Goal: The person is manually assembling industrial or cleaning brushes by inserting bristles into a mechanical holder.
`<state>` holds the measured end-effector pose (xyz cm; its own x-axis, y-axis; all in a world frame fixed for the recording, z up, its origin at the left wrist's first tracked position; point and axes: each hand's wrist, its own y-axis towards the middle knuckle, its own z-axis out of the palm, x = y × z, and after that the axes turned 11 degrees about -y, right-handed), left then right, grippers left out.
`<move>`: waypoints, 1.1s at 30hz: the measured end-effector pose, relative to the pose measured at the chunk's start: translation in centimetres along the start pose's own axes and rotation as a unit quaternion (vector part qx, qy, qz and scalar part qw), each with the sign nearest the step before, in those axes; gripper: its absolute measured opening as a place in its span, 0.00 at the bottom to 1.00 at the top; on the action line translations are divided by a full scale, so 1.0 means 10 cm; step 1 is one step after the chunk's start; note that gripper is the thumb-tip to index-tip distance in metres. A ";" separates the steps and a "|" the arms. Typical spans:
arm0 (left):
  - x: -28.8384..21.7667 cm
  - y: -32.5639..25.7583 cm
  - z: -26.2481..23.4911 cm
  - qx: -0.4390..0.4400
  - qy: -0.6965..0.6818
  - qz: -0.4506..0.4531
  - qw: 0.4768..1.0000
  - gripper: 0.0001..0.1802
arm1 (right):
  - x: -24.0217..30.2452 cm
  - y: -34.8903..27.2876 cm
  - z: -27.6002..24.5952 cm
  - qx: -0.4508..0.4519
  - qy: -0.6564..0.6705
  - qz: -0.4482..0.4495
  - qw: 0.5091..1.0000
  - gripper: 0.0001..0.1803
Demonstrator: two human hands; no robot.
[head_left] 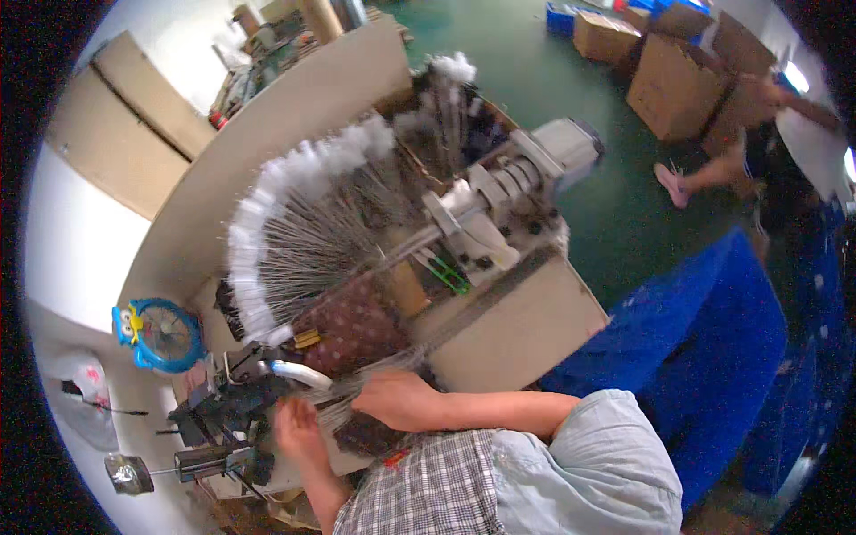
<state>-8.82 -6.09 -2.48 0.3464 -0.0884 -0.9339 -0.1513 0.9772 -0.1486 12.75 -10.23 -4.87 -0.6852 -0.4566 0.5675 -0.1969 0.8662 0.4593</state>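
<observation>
My left hand (300, 430) is by the black machine fixture (234, 397), just below a curved white tube (301, 373). Motion smears its fingers, so its grip does not show. Farther right, my right hand (397, 399) has its fingers curled at the end of a bundle of thin metal wires (337, 412). What lies inside those fingers is hidden. Beyond the hands, many thin wire stems with fluffy white tips (259, 241) fan out in a curved row. A brownish-red spotted surface (352, 325) lies between this fan and my hands.
A motor-driven shaft assembly (499, 201) stands on the bench, with green-handled snips (446, 275) beside it. At left is a blue fan (160, 334). Blue cloth (678, 357) hangs at right. Cardboard boxes (673, 85) and another person's leg (713, 174) are farther off.
</observation>
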 end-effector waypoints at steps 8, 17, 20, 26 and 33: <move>0.03 0.41 -2.90 -0.273 -0.139 0.071 0.949 0.35 | 0.08 -0.57 0.16 0.071 0.068 -0.008 0.995 0.06; 0.23 0.67 -2.59 -0.115 -0.063 -0.033 0.991 0.30 | 0.23 -0.41 0.28 0.155 -0.014 -0.037 0.987 0.05; 0.23 0.70 -2.43 -0.072 -0.033 -0.064 0.995 0.28 | 0.28 -0.31 0.55 0.093 -0.041 -0.066 0.993 0.04; 0.20 0.62 -2.23 -0.011 0.020 -0.122 0.992 0.26 | 0.27 -0.20 0.49 0.075 -0.004 -0.104 0.992 0.03; 0.10 0.51 -1.70 0.070 0.078 -0.188 0.977 0.24 | 0.28 -0.11 0.25 0.021 0.004 -0.139 0.990 0.03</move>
<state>-24.95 -4.48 -9.68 0.2067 -0.4638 -0.8615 0.0906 0.8858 -0.4552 9.28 -12.00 -5.47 -0.5950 -0.6797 0.4290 -0.4058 0.7147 0.5697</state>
